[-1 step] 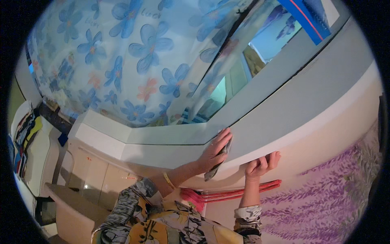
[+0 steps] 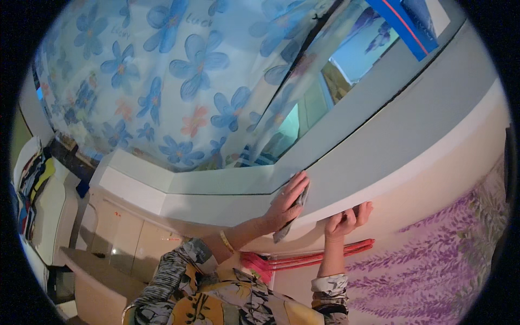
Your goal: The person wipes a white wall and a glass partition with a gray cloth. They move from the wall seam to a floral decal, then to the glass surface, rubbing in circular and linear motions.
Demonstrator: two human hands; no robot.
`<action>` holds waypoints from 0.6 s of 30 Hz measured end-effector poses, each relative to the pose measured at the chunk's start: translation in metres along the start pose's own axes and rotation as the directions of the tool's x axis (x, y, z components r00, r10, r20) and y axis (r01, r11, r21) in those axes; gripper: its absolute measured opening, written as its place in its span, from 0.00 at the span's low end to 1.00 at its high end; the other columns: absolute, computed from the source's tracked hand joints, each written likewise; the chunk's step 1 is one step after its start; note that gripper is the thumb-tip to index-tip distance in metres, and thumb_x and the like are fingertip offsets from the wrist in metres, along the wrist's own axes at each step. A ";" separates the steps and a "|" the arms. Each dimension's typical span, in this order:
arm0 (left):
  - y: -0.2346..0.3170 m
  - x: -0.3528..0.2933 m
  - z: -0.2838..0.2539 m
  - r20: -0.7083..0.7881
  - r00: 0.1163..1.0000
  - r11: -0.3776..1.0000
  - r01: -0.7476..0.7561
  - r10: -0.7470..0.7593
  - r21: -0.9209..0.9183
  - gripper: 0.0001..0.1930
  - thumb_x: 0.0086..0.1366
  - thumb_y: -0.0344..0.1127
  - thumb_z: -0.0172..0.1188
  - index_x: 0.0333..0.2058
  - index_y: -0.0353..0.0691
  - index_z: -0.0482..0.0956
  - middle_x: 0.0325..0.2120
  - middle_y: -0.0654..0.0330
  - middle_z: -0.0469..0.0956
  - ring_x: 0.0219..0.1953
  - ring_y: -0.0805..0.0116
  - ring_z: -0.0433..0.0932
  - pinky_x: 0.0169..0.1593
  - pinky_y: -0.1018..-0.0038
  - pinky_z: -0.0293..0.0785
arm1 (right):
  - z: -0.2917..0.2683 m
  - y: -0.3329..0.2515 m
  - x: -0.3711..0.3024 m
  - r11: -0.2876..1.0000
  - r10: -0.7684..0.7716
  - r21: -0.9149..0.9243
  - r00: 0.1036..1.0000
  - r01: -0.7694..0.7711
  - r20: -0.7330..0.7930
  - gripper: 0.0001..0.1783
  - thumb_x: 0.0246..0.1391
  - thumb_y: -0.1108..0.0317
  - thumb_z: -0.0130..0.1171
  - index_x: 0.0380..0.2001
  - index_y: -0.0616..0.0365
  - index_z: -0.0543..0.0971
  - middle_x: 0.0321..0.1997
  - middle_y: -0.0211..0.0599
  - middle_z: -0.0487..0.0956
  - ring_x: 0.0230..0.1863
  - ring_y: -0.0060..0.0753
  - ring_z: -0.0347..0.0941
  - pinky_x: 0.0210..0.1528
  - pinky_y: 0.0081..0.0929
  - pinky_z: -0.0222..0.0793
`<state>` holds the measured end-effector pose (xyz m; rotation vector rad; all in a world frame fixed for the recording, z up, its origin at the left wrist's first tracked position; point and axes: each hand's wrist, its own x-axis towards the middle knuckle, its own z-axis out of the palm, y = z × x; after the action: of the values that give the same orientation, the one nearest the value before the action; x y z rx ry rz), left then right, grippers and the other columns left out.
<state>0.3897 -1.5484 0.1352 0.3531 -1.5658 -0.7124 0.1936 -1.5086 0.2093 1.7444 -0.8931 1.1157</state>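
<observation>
My left hand (image 2: 285,205) presses a grey cloth (image 2: 281,233) against the pale window sill (image 2: 374,157), at the corner where the sill bends. Its fingers lie together over the cloth, whose lower end hangs past the sill's front edge. To the right, my right hand (image 2: 351,219) is curled closed just under the rounded front edge of the sill. A dark patch shows by its curled fingers, and what they hold, if anything, cannot be made out. A yellow bangle (image 2: 226,241) circles my left wrist.
Blue-flowered sheer curtains (image 2: 189,70) hang in front of the window. A blue box-like item (image 2: 409,30) stands on the sill at upper right. Below my hands is a red-handled item (image 2: 319,255). Folded clothes (image 2: 35,184) and a beige chair (image 2: 100,276) are at left.
</observation>
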 end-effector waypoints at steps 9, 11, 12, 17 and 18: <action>0.049 0.094 -0.008 0.047 0.934 0.923 -0.356 0.353 0.146 0.32 0.69 0.43 0.47 0.67 0.30 0.57 0.70 0.39 0.49 0.73 0.41 0.47 0.71 0.50 0.44 | -0.017 -0.059 0.057 0.944 0.322 0.086 0.946 -0.318 -0.045 0.21 0.62 0.66 0.47 0.55 0.66 0.71 0.62 0.54 0.69 0.66 0.58 0.61 0.68 0.50 0.55; 0.050 0.110 -0.008 0.073 0.909 0.888 -0.417 0.410 0.195 0.32 0.70 0.46 0.46 0.67 0.32 0.59 0.70 0.38 0.49 0.73 0.40 0.47 0.70 0.50 0.46 | -0.020 -0.067 0.069 0.922 0.380 0.113 0.921 -0.370 -0.087 0.22 0.62 0.67 0.47 0.57 0.67 0.70 0.64 0.55 0.68 0.66 0.59 0.61 0.68 0.51 0.55; 0.049 0.116 -0.007 0.071 0.895 0.871 -0.446 0.441 0.205 0.32 0.71 0.47 0.46 0.66 0.32 0.60 0.70 0.37 0.48 0.72 0.39 0.47 0.70 0.49 0.46 | -0.020 -0.070 0.072 0.910 0.407 0.127 0.907 -0.394 -0.106 0.22 0.62 0.68 0.47 0.57 0.68 0.70 0.64 0.56 0.67 0.66 0.60 0.61 0.68 0.51 0.55; 0.037 0.092 0.001 -0.020 0.913 0.909 -0.403 0.407 0.105 0.34 0.73 0.57 0.42 0.64 0.33 0.64 0.68 0.33 0.51 0.70 0.34 0.51 0.68 0.47 0.50 | 0.009 -0.081 0.061 0.958 0.285 0.056 0.954 -0.280 -0.095 0.23 0.63 0.72 0.43 0.61 0.68 0.67 0.70 0.56 0.59 0.72 0.57 0.53 0.71 0.52 0.51; 0.038 0.085 0.002 -0.013 0.909 0.905 -0.413 0.417 0.103 0.33 0.73 0.57 0.42 0.64 0.35 0.64 0.68 0.35 0.52 0.70 0.36 0.51 0.68 0.48 0.51 | 0.016 -0.079 0.054 0.961 0.275 0.061 0.953 -0.270 -0.129 0.23 0.64 0.73 0.42 0.62 0.67 0.66 0.72 0.56 0.57 0.74 0.56 0.51 0.72 0.50 0.51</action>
<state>0.3831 -1.5711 0.2249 0.0931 -1.5780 -0.2960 0.2873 -1.5000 0.2335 1.5887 -1.0541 1.4251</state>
